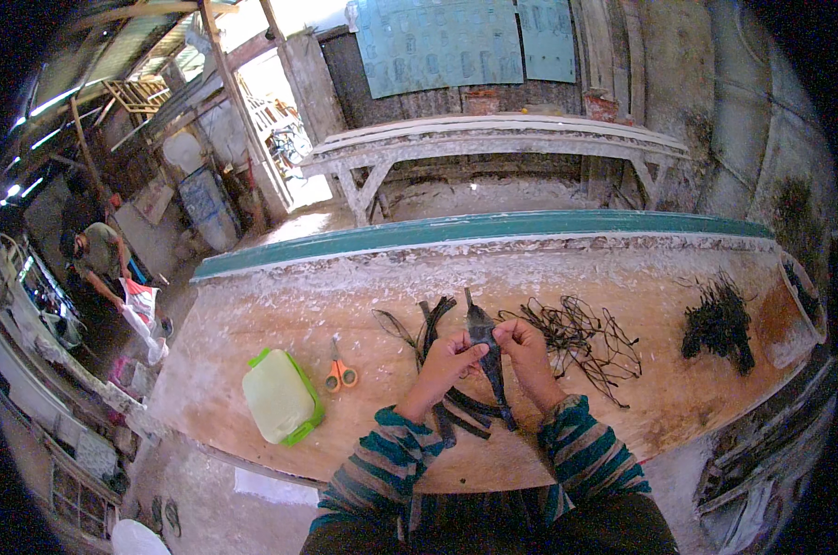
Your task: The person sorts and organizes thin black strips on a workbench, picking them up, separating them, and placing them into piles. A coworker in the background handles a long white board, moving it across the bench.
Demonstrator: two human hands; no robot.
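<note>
Both hands grip a dark, flexible strip that looks like rubber [480,319] above the wooden table. My left hand [446,365] pinches its middle from the left, thumb on top. From the right, my right hand [525,356] pinches the same strip slightly higher, and its lower end hangs toward the tabletop. Several loose black strips [433,319] lie beneath and left of my hands. A tangle of thin black strands [590,342] spreads just right of my right hand. Orange-handled scissors [341,376] rest left of my left hand.
A pale-lidded box with green clips [280,396] sits at the table's left. Right are a black strand bundle [720,324] and a tipped bucket [794,319]. A green rail [484,225] edges the table's far side. A person [104,264] bends over a sack at far left.
</note>
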